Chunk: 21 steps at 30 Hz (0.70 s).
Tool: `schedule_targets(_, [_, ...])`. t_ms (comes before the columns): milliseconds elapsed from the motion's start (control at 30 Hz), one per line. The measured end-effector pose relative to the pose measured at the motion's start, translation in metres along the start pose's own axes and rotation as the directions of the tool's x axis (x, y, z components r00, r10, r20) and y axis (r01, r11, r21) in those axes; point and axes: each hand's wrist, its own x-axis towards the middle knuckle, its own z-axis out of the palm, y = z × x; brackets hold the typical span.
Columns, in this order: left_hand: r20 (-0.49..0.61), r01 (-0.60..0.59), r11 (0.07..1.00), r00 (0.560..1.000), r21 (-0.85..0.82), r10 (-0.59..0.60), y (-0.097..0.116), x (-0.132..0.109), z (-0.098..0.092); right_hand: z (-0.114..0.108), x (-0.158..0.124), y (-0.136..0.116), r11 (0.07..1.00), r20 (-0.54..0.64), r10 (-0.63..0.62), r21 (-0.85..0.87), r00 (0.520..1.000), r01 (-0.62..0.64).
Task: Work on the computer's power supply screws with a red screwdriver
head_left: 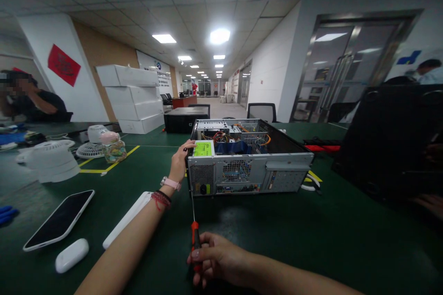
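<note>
A computer case lies on its side with its top side open, its metal rear panel facing me. Cables, boards and a power supply with a green-yellow label show inside. My left hand is closed over the case's near left edge, beside the power supply. In my right hand is a red and black screwdriver, gripped by the handle with the fingers around it. Its long shaft points away from me, and the tip is at the lower left corner of the rear panel. Whether it sits in a screw I cannot tell.
On the green table at left lie a phone, a white earbud case and a long white object. Farther back stand a jar, small fans and white boxes. A large black panel stands at right; other people sit nearby.
</note>
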Motion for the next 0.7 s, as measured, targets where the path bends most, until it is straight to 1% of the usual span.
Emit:
schedule_targets(167, [-0.003, 0.012, 1.0, 1.0, -0.008, -0.012, -0.0018, 0.001, 0.0009, -0.0013, -0.0004, 0.001, 0.999, 0.034, -0.051, 0.015, 0.998, 0.051])
schedule_targets(333, [-0.004, 0.008, 1.0, 1.0, -0.018, -0.008, -0.0015, 0.0012, 0.0015, -0.0049, -0.0014, 0.0003, 1.0, 0.13, -0.028, 0.014, 0.991, 0.026])
schedule_targets(400, [-0.004, 0.002, 1.0, 1.0, -0.025, -0.002, -0.001, 0.0011, 0.0016, -0.0052, -0.0021, -0.001, 1.0, 0.151, -0.016, 0.027, 0.988, 0.012])
schedule_targets(533, [0.0, 0.002, 1.0, 1.0, -0.022, -0.002, -0.0018, 0.0011, 0.0011, -0.0031, -0.004, -0.0048, 0.999, 0.132, -0.002, 0.048, 0.991, -0.005])
schedule_targets(700, [0.004, -0.01, 1.0, 1.0, -0.013, 0.01, -0.0047, 0.001, 0.0001, -0.0005, -0.0051, -0.0057, 1.0, 0.058, 0.005, 0.022, 0.998, -0.007])
